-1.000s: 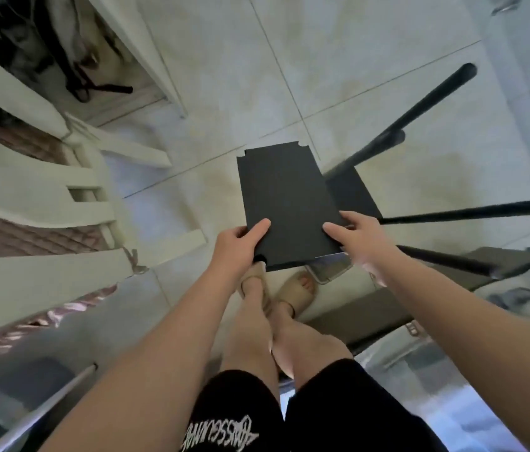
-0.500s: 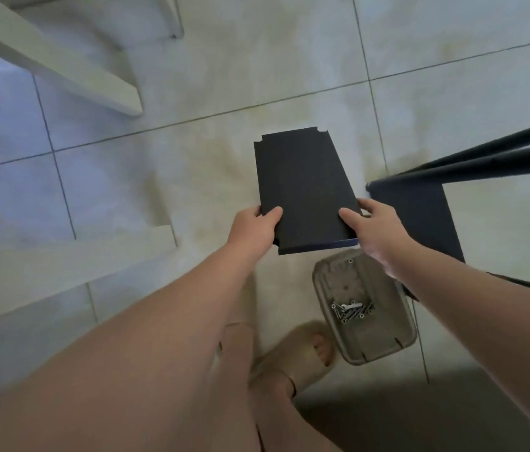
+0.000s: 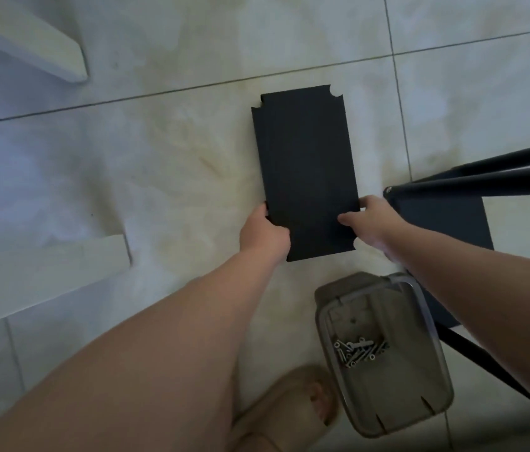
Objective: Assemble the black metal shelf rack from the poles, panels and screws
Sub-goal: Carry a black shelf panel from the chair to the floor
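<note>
Black panel point(image 3: 302, 171) centre frame, over pale tiled floor point(image 3: 159, 177), dark grout lines. Left hand point(image 3: 262, 234) and right hand point(image 3: 369, 220) each curl fingers onto its near edges. Grey tray point(image 3: 387, 402) of screws point(image 3: 359, 350) lower right; poles point(image 3: 485, 177) at right edge.

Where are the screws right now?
Head view, lower right: the screws lie loose in the grey tray on the floor, nearer the person than the black panel, beside the sandalled foot.

Pale marbled floor tiles point(image 3: 159, 177), dark grout lines point(image 3: 172, 91), white slats point(image 3: 39, 44) at left, perhaps a chair
</note>
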The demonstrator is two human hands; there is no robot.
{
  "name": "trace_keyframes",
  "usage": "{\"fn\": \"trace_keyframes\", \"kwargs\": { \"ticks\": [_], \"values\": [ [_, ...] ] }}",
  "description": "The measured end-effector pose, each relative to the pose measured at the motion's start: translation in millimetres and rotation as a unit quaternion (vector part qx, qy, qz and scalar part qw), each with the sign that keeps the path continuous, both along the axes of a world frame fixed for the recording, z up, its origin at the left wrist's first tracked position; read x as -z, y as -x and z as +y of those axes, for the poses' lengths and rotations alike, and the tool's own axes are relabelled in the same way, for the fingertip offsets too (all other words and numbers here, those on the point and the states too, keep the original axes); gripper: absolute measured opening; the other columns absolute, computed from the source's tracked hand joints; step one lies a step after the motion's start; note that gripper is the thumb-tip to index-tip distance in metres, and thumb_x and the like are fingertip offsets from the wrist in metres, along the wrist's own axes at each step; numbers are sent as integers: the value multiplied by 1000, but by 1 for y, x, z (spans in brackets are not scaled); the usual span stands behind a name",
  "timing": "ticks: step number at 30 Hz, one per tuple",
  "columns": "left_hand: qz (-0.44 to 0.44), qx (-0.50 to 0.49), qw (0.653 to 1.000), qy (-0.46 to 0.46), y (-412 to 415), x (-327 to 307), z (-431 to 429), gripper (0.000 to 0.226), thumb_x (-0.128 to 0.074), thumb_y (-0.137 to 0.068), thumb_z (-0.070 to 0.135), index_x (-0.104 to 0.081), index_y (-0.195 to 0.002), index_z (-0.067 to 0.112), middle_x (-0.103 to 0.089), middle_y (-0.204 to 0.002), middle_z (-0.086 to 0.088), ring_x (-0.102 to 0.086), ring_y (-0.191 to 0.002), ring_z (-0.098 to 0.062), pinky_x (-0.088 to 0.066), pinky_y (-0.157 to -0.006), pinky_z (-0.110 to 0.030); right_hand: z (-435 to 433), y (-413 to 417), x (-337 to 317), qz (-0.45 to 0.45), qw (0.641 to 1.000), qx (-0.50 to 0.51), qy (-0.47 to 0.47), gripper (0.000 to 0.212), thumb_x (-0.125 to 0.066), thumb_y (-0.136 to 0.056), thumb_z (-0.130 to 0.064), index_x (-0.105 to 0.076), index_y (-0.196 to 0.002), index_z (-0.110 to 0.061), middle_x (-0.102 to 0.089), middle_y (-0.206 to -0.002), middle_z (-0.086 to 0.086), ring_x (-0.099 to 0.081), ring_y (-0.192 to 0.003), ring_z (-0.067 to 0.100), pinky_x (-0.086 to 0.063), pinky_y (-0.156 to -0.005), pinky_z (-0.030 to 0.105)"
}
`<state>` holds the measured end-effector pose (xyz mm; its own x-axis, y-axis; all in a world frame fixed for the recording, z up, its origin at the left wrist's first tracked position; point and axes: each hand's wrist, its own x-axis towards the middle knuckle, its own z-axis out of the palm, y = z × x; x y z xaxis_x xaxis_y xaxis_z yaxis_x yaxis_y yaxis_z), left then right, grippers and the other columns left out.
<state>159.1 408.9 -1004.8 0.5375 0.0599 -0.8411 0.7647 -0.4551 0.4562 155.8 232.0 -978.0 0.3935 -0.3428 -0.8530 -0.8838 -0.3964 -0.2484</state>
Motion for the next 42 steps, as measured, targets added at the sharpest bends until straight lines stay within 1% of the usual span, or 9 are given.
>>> {"fn": "trace_keyframes", "kwargs": {
  "ticks": [4,7,12,14,16,19,22,33,42],
  "values": [
    [28,23,999,26,6,0,-4,50,-61,-90,3,-52,-137,18,-61,-135,-3,-59,-118,-27,-50,-103,-41,-4,4,-2,15,1000,10,-15,45,-64,-98,-22,-49,-138,-7,-59,-129,12,-58,-112,28,-49,-96,39],
    [40,58,997,38,8,-18,-1,49,-63,-90,9,-51,-137,17,-59,-137,-4,-57,-110,-23,-45,-92,-28,-5,5,-20,13,1000,-16,-19,50,-61,-100,-22,-44,-145,-7,-57,-128,11,-53,-103,24,-43,-84,32],
    [2,170,985,-28,22,-83,14,64,-59,-96,35,-32,-153,24,-43,-153,0,-44,-136,-26,-32,-92,-25,8,10,-81,-4,996,-86,17,54,-52,-102,-26,-35,-152,-18,-55,-127,10,-53,-84,17,-44,-69,28],
    [3,229,972,-55,30,-117,24,72,-54,-97,46,-22,-157,22,-27,-162,-1,-30,-146,-26,-30,-110,-32,17,15,-114,2,991,-126,40,60,-50,-102,-31,-27,-157,-21,-51,-139,9,-59,-104,25,-52,-89,42],
    [7,280,956,-91,38,-154,34,76,-48,-99,52,-14,-159,22,-13,-167,-2,-14,-152,-28,-21,-121,-43,26,20,-150,20,978,-188,81,64,-46,-102,-37,-20,-159,-25,-40,-154,6,-44,-134,32,-34,-112,59],
    [-2,326,935,-141,47,-217,47,75,-39,-98,60,-10,-159,28,-2,-168,2,-2,-154,-29,-15,-122,-50,40,32,-209,25,952,-282,115,65,-39,-102,-45,-12,-159,-30,-18,-166,2,-12,-153,29,-13,-117,67],
    [-23,348,922,-169,50,-289,56,74,-33,-96,66,-10,-158,34,1,-168,5,2,-154,-28,-9,-122,-52,47,47,-275,10,938,-322,128,66,-33,-103,-50,-3,-159,-33,-1,-170,2,7,-156,31,-3,-118,68],
    [-206,352,892,-193,64,-602,90,74,-31,-95,67,-8,-158,36,9,-168,6,13,-153,-24,6,-121,-51,77,109,-565,-109,897,-393,173,73,-29,-101,-54,8,-160,-32,10,-170,1,17,-155,31,8,-119,64],
    [-371,319,849,-197,54,-758,126,79,-19,-88,76,-4,-157,41,15,-166,11,21,-151,-19,9,-121,-50,105,84,-718,-234,852,-411,225,74,-27,-101,-61,9,-160,-34,13,-170,-2,17,-155,29,10,-120,61]
  ]
}}
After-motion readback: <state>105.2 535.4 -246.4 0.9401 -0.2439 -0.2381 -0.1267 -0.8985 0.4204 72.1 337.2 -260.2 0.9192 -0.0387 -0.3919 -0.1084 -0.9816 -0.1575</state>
